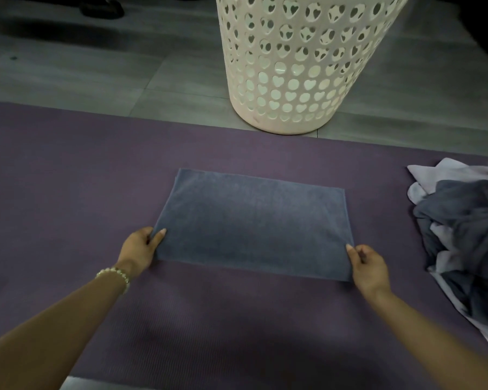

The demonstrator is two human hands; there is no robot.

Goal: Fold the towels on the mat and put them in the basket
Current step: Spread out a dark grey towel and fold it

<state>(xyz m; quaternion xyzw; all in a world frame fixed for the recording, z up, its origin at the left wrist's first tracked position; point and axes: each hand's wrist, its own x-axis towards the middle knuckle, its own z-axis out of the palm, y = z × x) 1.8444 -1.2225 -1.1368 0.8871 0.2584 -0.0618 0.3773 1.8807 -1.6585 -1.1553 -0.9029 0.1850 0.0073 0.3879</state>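
Subject item: a grey-blue towel (251, 223) is lying flat at the centre of the purple mat (68, 178), forming a neat rectangle. A doubled edge is showing along its 9 o'clock side, so it is judged to be folded at least once already.

Left hand (140, 249): it is pinching the towel's near corner at 8 o'clock, thumb on top and fingers curled beneath the edge. A beaded bracelet (114, 275) is sitting on that wrist.

Right hand (369, 267): it is pinching the near corner at 4 o'clock in the same manner, thumb over the cloth and fingers tucked round the edge.

Both corners are lying on or very close to the mat; no lift is evident.

Basket (299, 66): the cream perforated basket is standing on the grey floor (96, 74) at 12 o'clock, just beyond the mat's far edge and apart from the towel. Its rim is out of frame, so its contents cannot be determined.

Outstanding work: a crumpled pile of towels (468, 235), grey and pale lilac, is waiting on the mat at 3 o'clock, unfolded.

Assessment: the task is judged to be in progress. This towel is partway through folding, probably needing a further fold before going into the basket, and the whole pile is remaining to be done.
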